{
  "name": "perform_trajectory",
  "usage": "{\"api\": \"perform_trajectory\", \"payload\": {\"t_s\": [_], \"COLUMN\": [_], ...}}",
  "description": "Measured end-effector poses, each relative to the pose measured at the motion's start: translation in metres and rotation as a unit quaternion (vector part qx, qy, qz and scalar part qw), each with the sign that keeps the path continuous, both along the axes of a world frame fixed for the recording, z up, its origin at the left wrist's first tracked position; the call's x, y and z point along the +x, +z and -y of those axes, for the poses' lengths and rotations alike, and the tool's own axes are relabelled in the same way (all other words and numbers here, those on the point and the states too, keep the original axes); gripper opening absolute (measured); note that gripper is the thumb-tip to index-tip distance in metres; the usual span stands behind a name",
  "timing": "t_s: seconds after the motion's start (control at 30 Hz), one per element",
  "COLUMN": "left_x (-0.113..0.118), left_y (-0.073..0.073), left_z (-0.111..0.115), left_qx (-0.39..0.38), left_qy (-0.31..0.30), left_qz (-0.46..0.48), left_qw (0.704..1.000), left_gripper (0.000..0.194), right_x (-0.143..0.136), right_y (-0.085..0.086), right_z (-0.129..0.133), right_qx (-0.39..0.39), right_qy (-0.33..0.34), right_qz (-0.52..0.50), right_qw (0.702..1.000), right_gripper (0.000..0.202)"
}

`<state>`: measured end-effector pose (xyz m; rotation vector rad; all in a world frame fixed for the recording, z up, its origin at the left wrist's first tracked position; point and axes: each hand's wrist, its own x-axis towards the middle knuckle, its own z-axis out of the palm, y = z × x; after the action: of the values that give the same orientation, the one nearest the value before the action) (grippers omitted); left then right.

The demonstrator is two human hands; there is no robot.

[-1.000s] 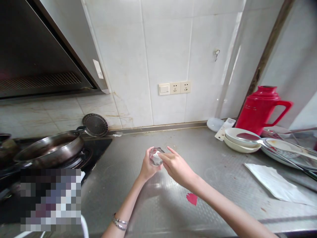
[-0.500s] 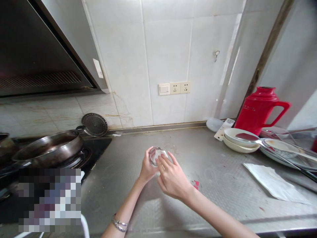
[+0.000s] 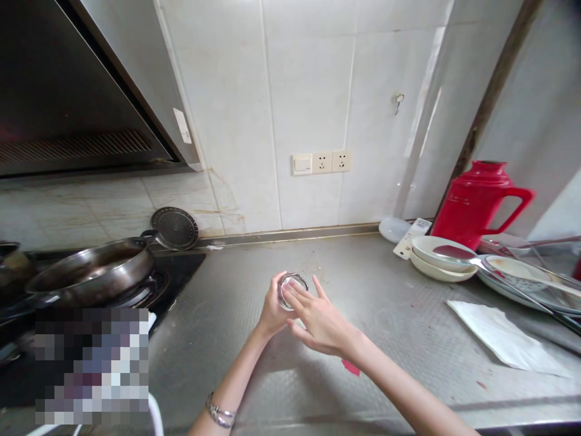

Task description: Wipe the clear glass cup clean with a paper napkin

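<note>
My left hand point(image 3: 273, 309) is wrapped around the side of a small clear glass point(image 3: 284, 301), its round mouth tilted toward me. Into that mouth reach the middle fingers of my right hand point(image 3: 318, 318), pressing on a white tissue point(image 3: 285, 283) that is mostly hidden beneath them. The right thumb and little finger stay outside the rim. Both hands are above the metal countertop point(image 3: 218, 315). A pinkish-red scrap point(image 3: 351, 367) lies by my right forearm.
At left a steel pan point(image 3: 97, 272) sits on the black stove point(image 3: 181, 272), below a range hood point(image 3: 91, 91). To the right are stacked bowls point(image 3: 442, 266), a red thermos point(image 3: 481, 200), a long-handled ladle point(image 3: 476, 261) and a flat white paper sheet point(image 3: 494, 333).
My right fingers have gone deeper into the mouth of the glass, and less of the tissue shows. Both hands and the glass have shifted slightly.
</note>
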<state>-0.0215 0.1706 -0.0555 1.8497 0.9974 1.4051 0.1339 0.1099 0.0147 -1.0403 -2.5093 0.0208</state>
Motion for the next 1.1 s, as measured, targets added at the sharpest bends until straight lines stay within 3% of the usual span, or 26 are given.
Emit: {"api": "perform_trajectory", "payload": {"t_s": [0.1, 0.27, 0.43, 0.57, 0.7, 0.93, 1.1], "left_x": [0.002, 0.0, -0.005, -0.005, -0.003, -0.002, -0.003], "left_y": [0.0, -0.004, -0.005, 0.0, 0.005, 0.005, -0.001], "left_z": [0.001, -0.003, -0.006, -0.004, -0.002, 0.0, -0.001], "left_qx": [0.003, 0.015, 0.004, -0.002, -0.003, 0.023, 0.056], "left_qy": [-0.013, -0.002, 0.007, 0.012, 0.001, -0.017, -0.008], "left_qz": [0.003, 0.022, 0.015, 0.038, 0.047, 0.0, -0.042], "left_qw": [1.0, 1.0, 1.0, 0.999, 0.999, 1.0, 0.998], "left_gripper": [0.08, 0.076, 0.078, 0.072, 0.07, 0.068, 0.069], "right_x": [-0.001, -0.019, -0.027, -0.019, -0.01, -0.017, -0.024], "right_y": [0.001, -0.002, 0.011, 0.021, 0.019, 0.011, 0.007], "right_z": [-0.003, 0.0, 0.001, -0.001, -0.006, -0.005, -0.002], "right_qx": [0.055, 0.119, 0.067, 0.015, -0.006, 0.055, 0.035], "right_qy": [-0.019, -0.107, -0.11, -0.047, 0.009, -0.059, -0.104], "right_qz": [0.02, 0.06, 0.091, 0.05, 0.012, 0.022, 0.025], "right_qw": [0.998, 0.985, 0.987, 0.998, 1.0, 0.997, 0.994], "right_gripper": [0.048, 0.046, 0.042, 0.036, 0.033, 0.032, 0.032]}}
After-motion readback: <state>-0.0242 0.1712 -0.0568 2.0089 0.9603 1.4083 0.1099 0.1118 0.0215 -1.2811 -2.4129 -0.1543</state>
